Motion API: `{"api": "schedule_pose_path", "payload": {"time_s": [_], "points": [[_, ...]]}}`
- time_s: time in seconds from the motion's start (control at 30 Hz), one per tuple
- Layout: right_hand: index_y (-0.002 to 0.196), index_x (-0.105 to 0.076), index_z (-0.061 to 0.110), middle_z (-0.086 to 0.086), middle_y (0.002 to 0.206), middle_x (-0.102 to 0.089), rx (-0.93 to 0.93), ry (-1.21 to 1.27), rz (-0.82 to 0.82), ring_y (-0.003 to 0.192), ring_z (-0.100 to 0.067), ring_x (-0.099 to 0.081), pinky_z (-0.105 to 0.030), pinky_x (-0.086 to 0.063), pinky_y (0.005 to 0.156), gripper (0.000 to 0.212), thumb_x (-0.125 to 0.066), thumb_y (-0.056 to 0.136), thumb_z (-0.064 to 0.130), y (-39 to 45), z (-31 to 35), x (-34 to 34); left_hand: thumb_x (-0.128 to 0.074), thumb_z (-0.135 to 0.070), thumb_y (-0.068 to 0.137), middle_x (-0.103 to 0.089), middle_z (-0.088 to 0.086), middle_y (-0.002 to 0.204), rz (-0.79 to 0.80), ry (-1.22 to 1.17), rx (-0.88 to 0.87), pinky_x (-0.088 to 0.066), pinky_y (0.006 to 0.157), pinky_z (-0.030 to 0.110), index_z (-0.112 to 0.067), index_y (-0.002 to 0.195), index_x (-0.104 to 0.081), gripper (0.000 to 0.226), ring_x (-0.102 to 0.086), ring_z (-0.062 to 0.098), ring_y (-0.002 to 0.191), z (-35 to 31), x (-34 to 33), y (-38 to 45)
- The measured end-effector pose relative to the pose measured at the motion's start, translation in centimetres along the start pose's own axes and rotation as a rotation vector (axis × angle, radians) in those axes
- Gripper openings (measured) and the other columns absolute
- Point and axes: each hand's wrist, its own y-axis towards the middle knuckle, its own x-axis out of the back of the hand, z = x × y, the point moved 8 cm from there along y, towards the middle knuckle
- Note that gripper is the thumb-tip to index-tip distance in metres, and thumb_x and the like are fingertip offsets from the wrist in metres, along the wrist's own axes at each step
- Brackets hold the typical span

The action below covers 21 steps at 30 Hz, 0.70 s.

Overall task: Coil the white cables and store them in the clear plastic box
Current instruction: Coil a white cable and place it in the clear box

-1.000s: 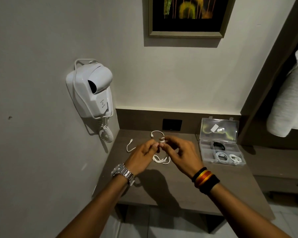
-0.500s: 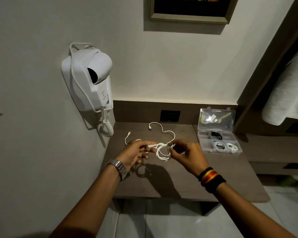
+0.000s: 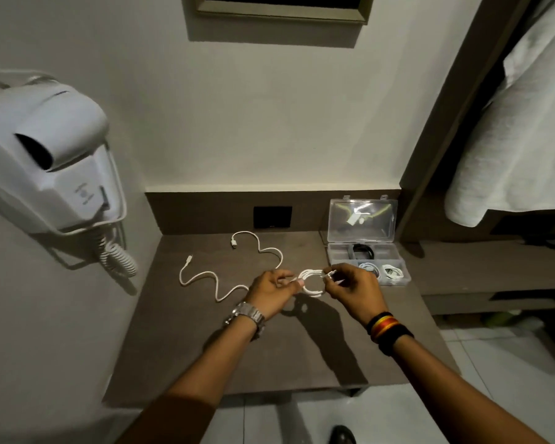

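A small coil of white cable (image 3: pixel 311 281) hangs between my two hands just above the brown counter (image 3: pixel 269 354). My left hand (image 3: pixel 269 291) pinches its left side and my right hand (image 3: pixel 353 288) pinches its right side. Two loose tails lie on the counter: one white cable (image 3: pixel 205 277) snakes left to a plug, another white cable (image 3: pixel 260 248) curves to the back. Whether they are one cable, I cannot tell. The clear plastic box (image 3: pixel 398 282) stands open at the right with two coiled white cables and a black item inside.
A white wall-mounted hair dryer (image 3: pixel 48 168) with a curly cord hangs on the left wall. A black socket plate (image 3: pixel 272 217) sits in the back panel. A white towel (image 3: pixel 523 129) hangs at the right. The counter's front edge is near me.
The view has tilted down and shifted right. The coil has grown tighter between my hands, and the loose cable tails now lie stretched farther out on the counter.
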Motion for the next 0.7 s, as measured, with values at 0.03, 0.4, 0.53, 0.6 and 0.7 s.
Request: {"api": "schedule_pose_path", "payload": {"time_s": [0.03,0.4,0.53,0.6,0.7], "points": [[0.104,-0.077,0.02,0.002,0.087,-0.078,-0.022,-0.017,-0.013,0.076,-0.014,-0.075,-0.039,-0.065,0.077,0.018,-0.077,0.087,0.027,1.2,-1.7,1.1,-0.08,-0.043,0.082,-0.079,0.002,0.107,-0.023,0.022,-0.012,-0.058,0.096,0.039,-0.02,0.117,-0.075,0.042,-0.074,0.02,0.101,-0.4,-1.5,1.3],[0.105,-0.077,0.02,0.002,0.088,-0.077,-0.185,-0.076,0.091,0.082,-0.016,-0.072,-0.041,-0.063,0.084,0.023,-0.079,0.084,0.028,12.0,-15.4,3.4,-0.065,-0.059,0.081,-0.065,-0.007,0.113,-0.076,0.439,-0.058,-0.06,0.084,0.04,-0.043,0.12,-0.066,0.042,-0.067,0.02,0.096,-1.5,-14.2,11.7],[0.108,-0.076,0.026,0.005,0.086,-0.078,-0.159,-0.148,0.18,0.08,-0.016,-0.073,-0.043,-0.064,0.081,0.025,-0.076,0.085,0.036,12.6,-16.8,1.7,-0.075,-0.041,0.086,-0.069,0.009,0.101,-0.118,0.46,-0.11,-0.058,0.073,0.034,-0.016,0.108,-0.075,0.033,-0.068,0.03,0.085,-0.9,-16.3,12.8],[0.113,-0.075,0.027,0.003,0.086,-0.078,-0.135,-0.222,0.183,0.08,-0.017,-0.073,-0.043,-0.064,0.079,0.03,-0.072,0.087,0.043,12.8,-17.3,1.6,-0.073,-0.03,0.091,-0.069,0.017,0.099,-0.091,0.511,-0.093,-0.049,0.067,0.029,-0.008,0.109,-0.076,0.029,-0.069,0.033,0.084,-0.5,-17.4,13.6],[0.118,-0.074,0.028,-0.001,0.094,-0.08,-0.089,-0.305,0.185,0.087,-0.023,-0.075,-0.044,-0.062,0.082,0.037,-0.067,0.088,0.049,13.0,-17.7,1.6,-0.067,-0.032,0.095,-0.069,0.014,0.093,-0.111,0.52,-0.009,-0.038,0.062,0.027,-0.005,0.098,-0.068,0.027,-0.069,0.029,0.084,0.1,-17.6,14.3]]}}
